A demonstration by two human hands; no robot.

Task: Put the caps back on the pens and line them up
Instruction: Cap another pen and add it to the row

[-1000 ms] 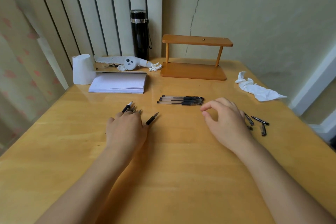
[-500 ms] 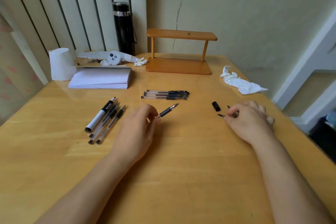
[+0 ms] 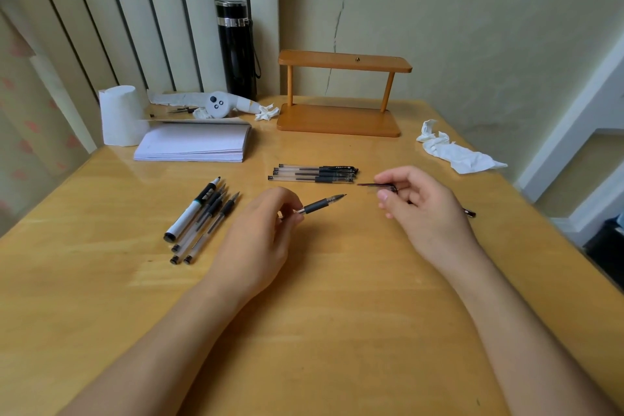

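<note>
My left hand (image 3: pixel 266 233) grips an uncapped black pen (image 3: pixel 322 203) by its barrel, tip pointing right. My right hand (image 3: pixel 425 209) pinches a black pen cap (image 3: pixel 374 185) just right of that tip, a small gap between them. Three capped pens (image 3: pixel 314 174) lie side by side in a row at the table's centre. Left of my left hand lie several uncapped pens (image 3: pixel 209 223) and a white marker (image 3: pixel 192 209), fanned together. Another loose cap (image 3: pixel 469 212) shows behind my right hand.
A wooden two-tier stand (image 3: pixel 341 94) and a black flask (image 3: pixel 236 51) stand at the back. A paper stack (image 3: pixel 196 143), a tissue roll (image 3: pixel 120 115), a white toy (image 3: pixel 219 103) and a crumpled tissue (image 3: pixel 452 152) lie around. The table's right edge (image 3: pixel 574 246) is close.
My left hand lifted one pen away from the pile on the left. My right hand picked a cap from the right side and brought it left, close to the pen's tip.
</note>
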